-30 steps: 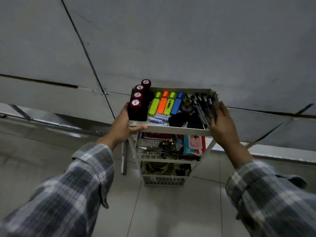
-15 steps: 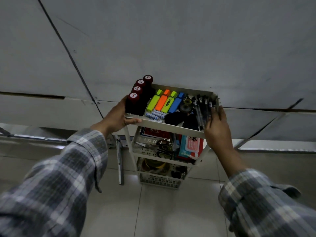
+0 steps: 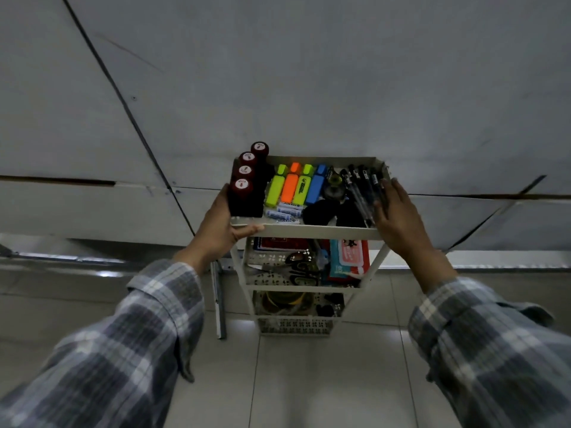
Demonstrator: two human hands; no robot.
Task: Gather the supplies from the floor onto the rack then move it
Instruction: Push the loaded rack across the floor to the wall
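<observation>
A white three-tier rack (image 3: pixel 315 232) stands on the tiled floor against a grey wall. Its top tray holds several dark red-capped bottles (image 3: pixel 244 193), several highlighters (image 3: pixel 295 187), batteries (image 3: pixel 283 211), tape rolls and black pens (image 3: pixel 360 193). Lower shelves carry scissors (image 3: pixel 301 264), a red notebook and packets. My left hand (image 3: pixel 221 228) grips the top tray's front left corner, thumb along the rim. My right hand (image 3: pixel 397 216) lies on the tray's right edge, fingers spread over the pens.
A metal bar (image 3: pixel 218 301) lies on the floor just left of the rack's base. The grey panelled wall (image 3: pixel 309 72) rises right behind the rack. Pale floor tiles (image 3: pixel 309 381) stretch toward me.
The rack straightened from its tilt and sits squarer to the wall, while both hands stay on the top tray. The right hand's fingers slid slightly along the right edge.
</observation>
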